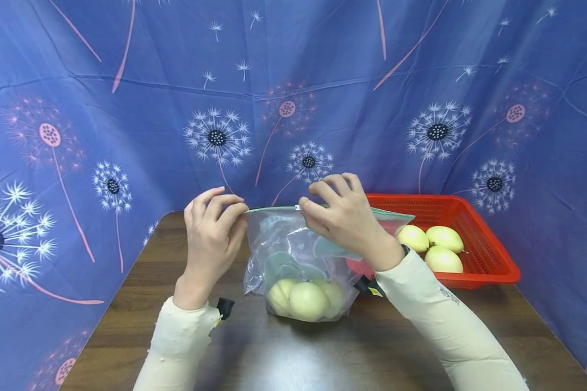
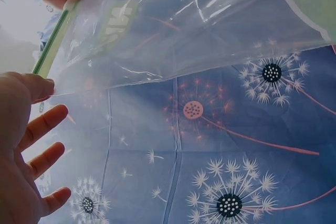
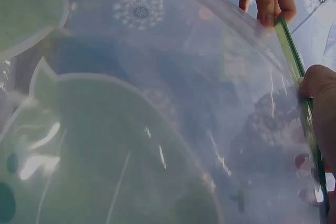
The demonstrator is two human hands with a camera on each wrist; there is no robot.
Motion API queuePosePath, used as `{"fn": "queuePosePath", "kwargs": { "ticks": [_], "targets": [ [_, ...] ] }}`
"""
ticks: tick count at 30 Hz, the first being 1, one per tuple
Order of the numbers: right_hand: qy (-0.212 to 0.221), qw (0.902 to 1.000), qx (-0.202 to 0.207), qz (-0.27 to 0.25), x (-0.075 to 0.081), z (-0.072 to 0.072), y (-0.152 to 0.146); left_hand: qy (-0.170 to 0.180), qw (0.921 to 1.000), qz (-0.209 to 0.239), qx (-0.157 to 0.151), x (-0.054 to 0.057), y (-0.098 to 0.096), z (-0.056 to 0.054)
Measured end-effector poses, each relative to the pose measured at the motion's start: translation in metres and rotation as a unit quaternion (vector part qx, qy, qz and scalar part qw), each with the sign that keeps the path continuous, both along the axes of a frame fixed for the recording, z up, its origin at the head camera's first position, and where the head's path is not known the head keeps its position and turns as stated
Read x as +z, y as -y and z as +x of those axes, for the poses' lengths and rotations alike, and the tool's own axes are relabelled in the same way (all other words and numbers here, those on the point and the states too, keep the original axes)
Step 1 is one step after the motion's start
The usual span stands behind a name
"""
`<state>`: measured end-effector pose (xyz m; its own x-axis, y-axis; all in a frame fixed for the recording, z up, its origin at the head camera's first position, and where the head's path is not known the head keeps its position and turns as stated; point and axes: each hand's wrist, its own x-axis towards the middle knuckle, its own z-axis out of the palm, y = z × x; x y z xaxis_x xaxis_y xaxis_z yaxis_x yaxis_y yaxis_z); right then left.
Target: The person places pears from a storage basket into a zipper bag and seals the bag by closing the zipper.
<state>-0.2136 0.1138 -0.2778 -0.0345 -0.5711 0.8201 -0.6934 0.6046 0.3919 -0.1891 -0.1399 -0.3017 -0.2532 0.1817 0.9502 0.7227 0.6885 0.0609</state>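
A clear zip bag (image 1: 286, 239) with green printed shapes stands upright on the table, its top edge drawn out between both hands. Pale yellow-green round fruits (image 1: 309, 300) lie at its bottom. My left hand (image 1: 212, 233) pinches the left end of the green zip strip (image 2: 52, 51) between thumb and index finger, the other fingers spread apart. Farther right along the strip, my right hand (image 1: 342, 217) pinches the zip near a small white slider (image 1: 298, 207). In the right wrist view, the thumb of the right hand (image 3: 321, 85) presses against the green strip.
A red plastic basket (image 1: 499, 260) stands behind and to the right of the bag, with three similar fruits (image 1: 444, 259) showing in it. The right forearm passes in front of its near side. Behind the brown wooden table (image 1: 127, 331) hangs a blue dandelion-print cloth (image 1: 362, 119).
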Motion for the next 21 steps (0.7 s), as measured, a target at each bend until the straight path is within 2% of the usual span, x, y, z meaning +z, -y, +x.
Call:
{"fn": "queuePosePath", "kwargs": {
  "ticks": [7, 10, 21],
  "targets": [
    [-0.009, 0.9996, 0.012, -0.025, -0.003, -0.003, -0.012, -0.008, 0.9999, 0.006, 0.012, 0.0, 0.006, -0.001],
    [0.0, 0.9997, -0.001, -0.026, -0.003, -0.003, -0.02, 0.004, 0.9998, 0.017, 0.014, -0.002, 0.008, -0.001],
    [0.041, 0.9984, -0.026, -0.03, -0.004, -0.005, -0.049, 0.01, 0.9989, 0.036, 0.029, -0.005, 0.018, -0.003]
  ]
}}
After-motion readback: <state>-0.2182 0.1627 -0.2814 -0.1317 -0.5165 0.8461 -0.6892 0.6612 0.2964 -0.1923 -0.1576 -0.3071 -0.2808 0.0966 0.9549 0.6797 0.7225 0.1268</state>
